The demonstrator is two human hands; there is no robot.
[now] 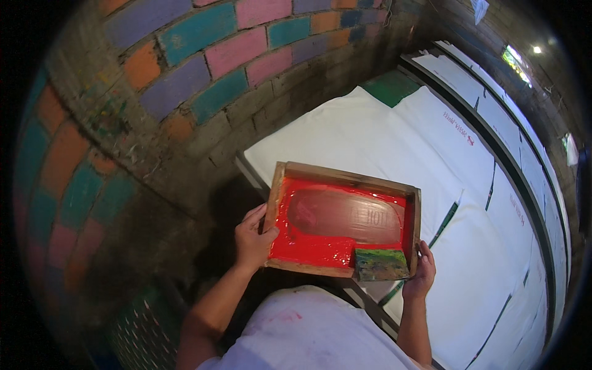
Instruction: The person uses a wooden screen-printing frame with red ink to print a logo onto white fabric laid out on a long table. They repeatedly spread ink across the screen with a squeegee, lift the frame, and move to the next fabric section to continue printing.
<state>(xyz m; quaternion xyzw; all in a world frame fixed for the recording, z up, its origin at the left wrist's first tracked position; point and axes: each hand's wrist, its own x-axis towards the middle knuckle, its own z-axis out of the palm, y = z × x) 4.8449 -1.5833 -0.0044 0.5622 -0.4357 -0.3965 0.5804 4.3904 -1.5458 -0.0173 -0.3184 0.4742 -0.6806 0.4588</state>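
Note:
A wooden screen-printing frame [345, 176] is held level in front of my body, over the near edge of the cloth-covered table. Wet red ink [308, 251] coats its mesh around a paler rounded window with faint lettering. In the frame's near right corner rests a squeegee [381, 264], its block stained green and dark. My left hand [253, 239] is closed on the left side of the frame, thumb over the rim. Around the near right corner my right hand [422, 271] grips the wood, its fingers partly hidden.
White fabric pieces [320, 132] cover the table, with small red prints and dark green gaps between them. A dark rail [493, 145] runs along the far right, with more white pieces beyond. A painted block wall [203, 61] stands behind; a dark green slatted seat [145, 327] is lower left.

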